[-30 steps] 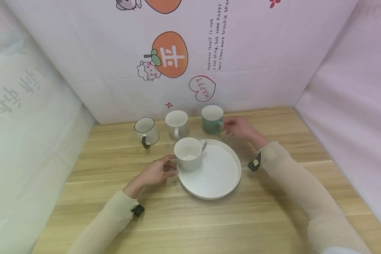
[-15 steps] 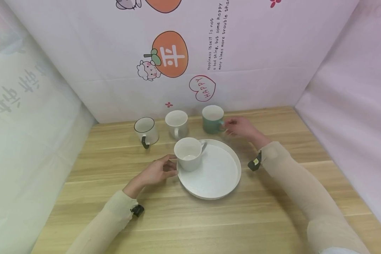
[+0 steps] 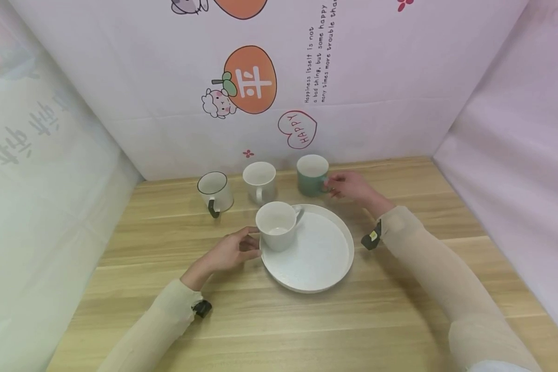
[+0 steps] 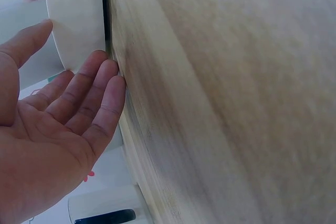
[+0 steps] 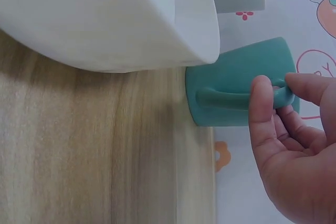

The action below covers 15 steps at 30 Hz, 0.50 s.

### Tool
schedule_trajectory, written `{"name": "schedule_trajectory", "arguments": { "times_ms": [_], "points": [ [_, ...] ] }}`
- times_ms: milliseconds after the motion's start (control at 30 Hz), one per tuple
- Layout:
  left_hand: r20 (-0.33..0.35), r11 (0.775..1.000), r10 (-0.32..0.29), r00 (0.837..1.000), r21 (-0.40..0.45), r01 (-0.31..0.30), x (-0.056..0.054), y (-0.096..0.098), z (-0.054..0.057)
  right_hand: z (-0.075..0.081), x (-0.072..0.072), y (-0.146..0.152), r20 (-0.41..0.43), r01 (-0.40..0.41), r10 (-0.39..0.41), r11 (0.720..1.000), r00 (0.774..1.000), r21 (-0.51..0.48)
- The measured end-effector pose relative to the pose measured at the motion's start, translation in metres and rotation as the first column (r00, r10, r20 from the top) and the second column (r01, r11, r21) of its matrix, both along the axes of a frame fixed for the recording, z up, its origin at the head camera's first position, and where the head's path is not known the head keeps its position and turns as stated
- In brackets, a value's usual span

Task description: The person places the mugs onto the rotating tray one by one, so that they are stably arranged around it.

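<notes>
My right hand point(image 3: 353, 188) pinches the handle point(image 5: 226, 99) of a teal mug point(image 3: 310, 184) with a white inside, upright at the back of the table. The right wrist view has thumb and fingers around this handle. My left hand point(image 3: 230, 251) is at the left side of a round white tray point(image 3: 323, 261), its fingers loosely extended. In the left wrist view, the fingertips point(image 4: 97, 59) lie along the tray's side wall point(image 4: 79, 17) and the thumb is near its rim. A white cup point(image 3: 278, 237) stands on the tray's left part, its handle pointing right.
Behind the tray, a plain white cup point(image 3: 262, 191) stands left of the teal mug. Further left is a white mug point(image 3: 222, 198) with black rim and handle. Printed white cloth point(image 3: 376, 113) rises behind the wooden table point(image 3: 279, 330) and along both sides.
My right fingers have moved slightly left and closed over the teal mug's handle. The left hand, the tray and the other cups stay in place.
</notes>
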<state>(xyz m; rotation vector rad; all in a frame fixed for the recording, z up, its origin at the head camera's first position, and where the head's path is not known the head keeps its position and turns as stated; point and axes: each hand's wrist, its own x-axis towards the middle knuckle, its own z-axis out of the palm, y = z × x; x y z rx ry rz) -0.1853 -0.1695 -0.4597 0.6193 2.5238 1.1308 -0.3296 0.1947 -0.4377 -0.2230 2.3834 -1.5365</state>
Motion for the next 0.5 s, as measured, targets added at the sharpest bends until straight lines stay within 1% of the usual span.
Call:
{"name": "schedule_trajectory", "arguments": {
  "times_ms": [200,367,500],
  "points": [
    [-0.002,1.0,-0.003,1.0,-0.003,0.003,0.0001,0.0002,0.001,-0.0002,0.001,-0.0023,-0.006,0.024,-0.024,0.999,1.0,-0.028],
    [-0.001,1.0,-0.002,1.0,0.003,0.002,0.0,-0.0001,0.0007,-0.0018,0.0015,-0.0026,-0.032,0.033,-0.034,0.999,0.999,-0.014],
    [0.002,1.0,-0.005,1.0,0.007,0.005,0.0001,-0.0003,0.0011,-0.0019,0.002,-0.0026,-0.037,0.039,-0.039,0.999,0.999,-0.005]
  ]
}}
